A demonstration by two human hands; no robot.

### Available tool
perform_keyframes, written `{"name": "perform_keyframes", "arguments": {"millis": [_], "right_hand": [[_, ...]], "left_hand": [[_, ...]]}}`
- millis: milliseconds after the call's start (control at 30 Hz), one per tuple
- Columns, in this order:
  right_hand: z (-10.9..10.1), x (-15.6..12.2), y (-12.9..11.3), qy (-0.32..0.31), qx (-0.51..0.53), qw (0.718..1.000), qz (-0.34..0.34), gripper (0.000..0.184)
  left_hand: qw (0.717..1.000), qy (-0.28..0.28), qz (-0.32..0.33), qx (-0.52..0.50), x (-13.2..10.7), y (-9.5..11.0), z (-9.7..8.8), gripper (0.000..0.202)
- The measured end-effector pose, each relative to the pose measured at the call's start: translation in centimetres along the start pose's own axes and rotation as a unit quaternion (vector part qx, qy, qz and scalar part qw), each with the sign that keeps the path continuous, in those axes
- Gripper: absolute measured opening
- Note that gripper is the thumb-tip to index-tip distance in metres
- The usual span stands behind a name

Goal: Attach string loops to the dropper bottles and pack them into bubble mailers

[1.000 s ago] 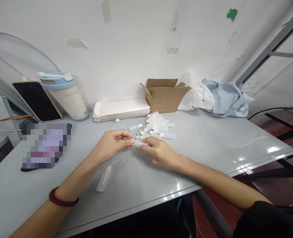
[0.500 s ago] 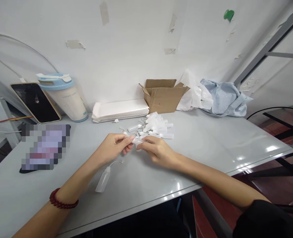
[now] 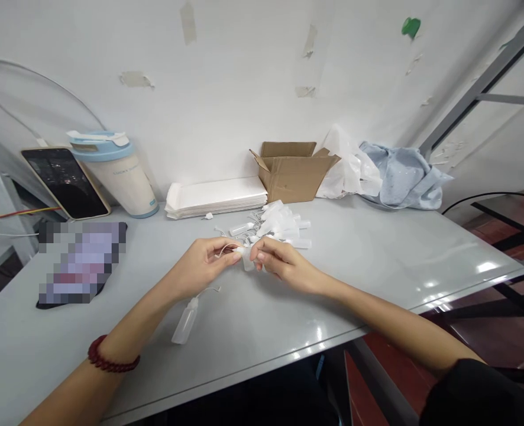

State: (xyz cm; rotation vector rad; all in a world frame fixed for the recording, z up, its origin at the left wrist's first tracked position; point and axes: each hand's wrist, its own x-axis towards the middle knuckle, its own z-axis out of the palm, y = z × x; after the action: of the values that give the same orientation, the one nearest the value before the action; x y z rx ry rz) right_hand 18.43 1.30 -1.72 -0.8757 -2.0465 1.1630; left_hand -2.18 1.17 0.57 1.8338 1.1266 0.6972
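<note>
My left hand (image 3: 202, 264) and my right hand (image 3: 281, 264) meet over the middle of the grey table (image 3: 377, 260). Between them they pinch a small translucent plastic squeeze bottle (image 3: 247, 259). The right hand grips its body and the left fingertips pinch its tip and thin tethered cap. Just behind the hands lies a pile of several similar small bottles (image 3: 277, 226). One finished-looking bottle (image 3: 186, 319) with its cap strap lies on the table under my left forearm. A red bead bracelet (image 3: 109, 358) circles my left wrist.
An open cardboard box (image 3: 291, 170) stands at the back by the wall, with a stack of white flat sheets (image 3: 215, 196) to its left. A white plastic bag (image 3: 348, 163) and blue cloth (image 3: 404, 174) lie right of the box. A blue-lidded cup (image 3: 113, 168) and phone (image 3: 64, 180) stand at left.
Both hands have lifted slightly and drawn closer together. The small bottle has turned more upright between them, with the left fingertips now at its tip.
</note>
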Motion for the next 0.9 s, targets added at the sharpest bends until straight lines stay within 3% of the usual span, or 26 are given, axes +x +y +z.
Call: {"name": "perform_keyframes", "arguments": {"millis": [133, 233, 333, 433, 600, 733, 800, 900], "right_hand": [[0.3, 0.0, 0.7, 0.024, -0.098, 0.992, -0.079, 0.017], [0.7, -0.2, 1.3, 0.026, -0.227, 0.963, -0.145, 0.023], [0.9, -0.4, 1.6, 0.018, -0.322, 0.932, -0.165, 0.029], [0.8, -0.5, 1.5, 0.006, -0.33, 0.932, -0.153, 0.035], [0.3, -0.4, 0.7, 0.006, -0.192, 0.973, -0.126, 0.024], [0.0, -0.2, 0.1, 0.002, 0.005, 1.0, -0.029, 0.019], [-0.2, -0.1, 0.0, -0.017, 0.125, 0.991, 0.033, 0.019], [-0.5, 0.1, 0.0, -0.058, 0.289, 0.948, 0.12, 0.017]], "left_hand": [[0.999, 0.011, -0.034, -0.013, 0.2, -0.4, 0.1, 0.034], [0.998, 0.01, -0.064, -0.021, 0.3, -0.8, 0.1, 0.038], [0.997, -0.002, -0.064, -0.033, 0.3, -0.7, 0.1, 0.036], [0.997, 0.002, -0.067, -0.033, 0.1, -0.5, 0.3, 0.04], [0.998, 0.028, -0.046, -0.021, 0.0, -0.1, 0.8, 0.036], [0.998, 0.052, -0.025, -0.017, -0.1, 0.1, 1.1, 0.027], [0.998, 0.063, -0.019, -0.016, -0.2, 0.2, 1.3, 0.025], [0.997, 0.07, -0.004, -0.028, -0.3, 0.2, 1.5, 0.022]]}}
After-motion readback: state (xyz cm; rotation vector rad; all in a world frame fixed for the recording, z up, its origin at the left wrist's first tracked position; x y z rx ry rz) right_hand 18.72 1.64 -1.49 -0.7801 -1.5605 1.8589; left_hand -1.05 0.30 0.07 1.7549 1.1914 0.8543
